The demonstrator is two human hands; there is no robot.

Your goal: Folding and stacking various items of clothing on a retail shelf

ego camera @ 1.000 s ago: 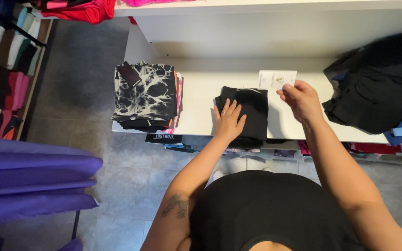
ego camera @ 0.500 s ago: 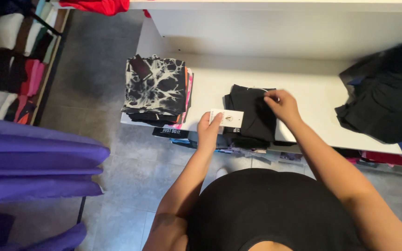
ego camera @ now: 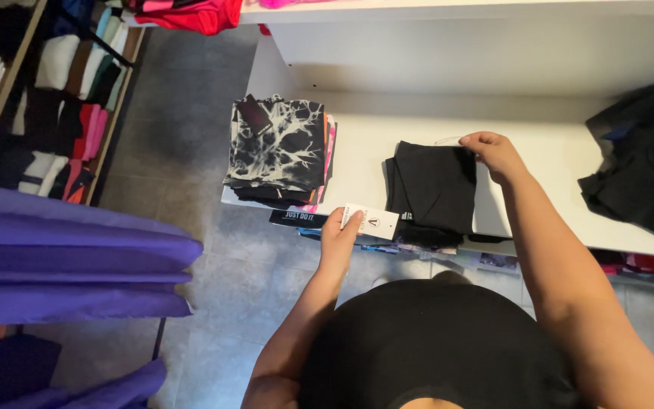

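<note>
The left hand [ego camera: 340,236] is pinching a white tag [ego camera: 371,220] at the shelf's [ego camera: 539,163] front edge — it looks ready to tear if tugged. The folded black garment [ego camera: 434,189] is lying mid-shelf; the right hand [ego camera: 495,153] is reaching across, fingers gripping its far corner — a pull could undo the fold.

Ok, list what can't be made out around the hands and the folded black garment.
Head view only:
- Left hand: its fingers cover one end of the white tag.
- Right hand: fingertips curl over the black garment, grip hidden.
- Lower shelf: contents hidden by the white shelf.
- Dark pile: cut off by the right edge.
</note>
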